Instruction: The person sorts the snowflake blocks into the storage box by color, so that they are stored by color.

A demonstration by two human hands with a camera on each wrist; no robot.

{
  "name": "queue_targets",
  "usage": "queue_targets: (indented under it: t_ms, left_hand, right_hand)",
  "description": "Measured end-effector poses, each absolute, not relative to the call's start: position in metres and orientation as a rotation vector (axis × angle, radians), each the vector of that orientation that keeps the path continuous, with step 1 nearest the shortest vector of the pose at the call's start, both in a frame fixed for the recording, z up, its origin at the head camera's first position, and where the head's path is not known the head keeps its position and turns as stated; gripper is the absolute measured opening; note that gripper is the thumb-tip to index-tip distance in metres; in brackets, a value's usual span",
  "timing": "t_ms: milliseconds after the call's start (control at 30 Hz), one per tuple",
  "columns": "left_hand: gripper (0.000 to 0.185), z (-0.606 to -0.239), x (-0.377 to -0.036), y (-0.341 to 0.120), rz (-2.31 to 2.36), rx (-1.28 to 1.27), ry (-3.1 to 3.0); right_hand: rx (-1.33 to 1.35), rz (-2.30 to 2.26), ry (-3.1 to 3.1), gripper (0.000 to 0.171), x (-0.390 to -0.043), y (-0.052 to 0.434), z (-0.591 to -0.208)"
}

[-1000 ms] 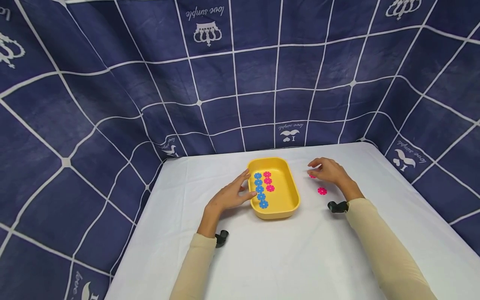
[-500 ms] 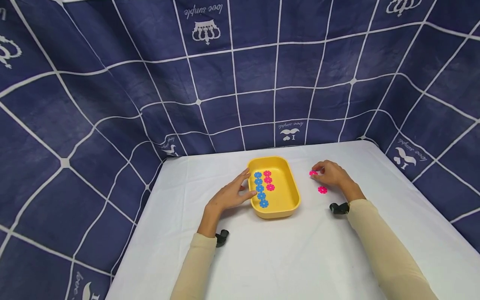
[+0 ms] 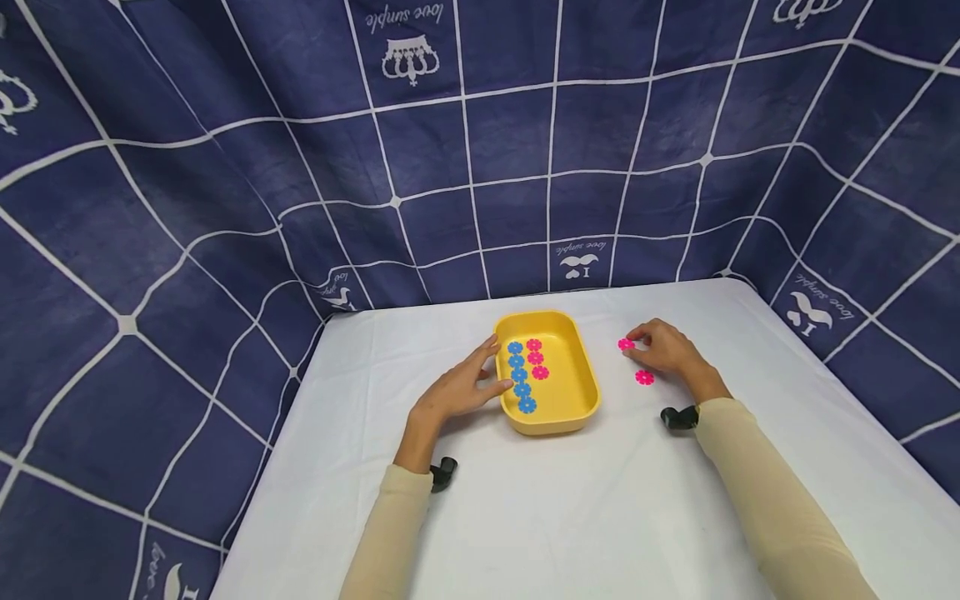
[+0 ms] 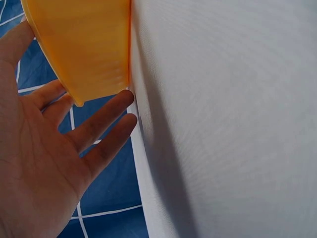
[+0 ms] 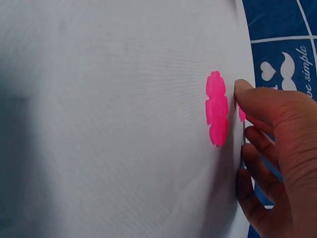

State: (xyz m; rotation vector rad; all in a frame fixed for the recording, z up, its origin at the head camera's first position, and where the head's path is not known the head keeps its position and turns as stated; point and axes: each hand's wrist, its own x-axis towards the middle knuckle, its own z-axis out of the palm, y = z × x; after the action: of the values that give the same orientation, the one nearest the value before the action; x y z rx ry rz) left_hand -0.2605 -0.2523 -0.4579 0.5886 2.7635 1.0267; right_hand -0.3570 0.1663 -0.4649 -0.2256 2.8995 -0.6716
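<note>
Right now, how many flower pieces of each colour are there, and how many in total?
Blue flower pieces, in the yellow tray: 5
Pink flower pieces: 5 (3 in the tray, 2 on the white table by the right hand)
Total: 10

Bare white table [image 3: 570, 508] lay open between the yellow tray [image 3: 581, 400] and the right hand [image 3: 663, 350]. The left hand [image 3: 461, 390] blocked the tray's left wall. A loose pink disc [image 3: 644, 377] lay just beside the right wrist. Blue checked cloth [image 3: 480, 150] walled in the table's far and side edges.
</note>
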Motion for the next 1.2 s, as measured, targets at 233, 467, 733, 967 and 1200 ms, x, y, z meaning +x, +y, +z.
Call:
queue_targets:
  t_ms: [233, 467, 733, 967, 1200]
  left_hand:
    - [0.088, -0.456, -0.260, -0.252, 1.027, 0.575, 2.758]
    - [0.089, -0.457, -0.262, -0.251, 1.047, 0.569, 2.750]
    - [0.093, -0.457, -0.260, -0.250, 1.041, 0.561, 2.739]
    - [0.086, -0.455, -0.258, -0.250, 1.029, 0.562, 2.751]
    - [0.086, -0.457, -0.259, -0.252, 1.023, 0.572, 2.759]
  right_hand:
    - [-0.205, -0.703, 2.882, 0.045, -0.356, 0.167, -0.467]
    - [-0.196, -0.713, 2.885, 0.043, -0.354, 0.167, -0.470]
    - [-0.171, -0.711, 2.902, 0.043, -0.350, 0.168, -0.470]
    - [-0.167, -0.751, 2.911, 0.045, -0.347, 0.170, -0.468]
    - [-0.199, -0.790, 2.880, 0.044, -0.343, 0.168, -0.457]
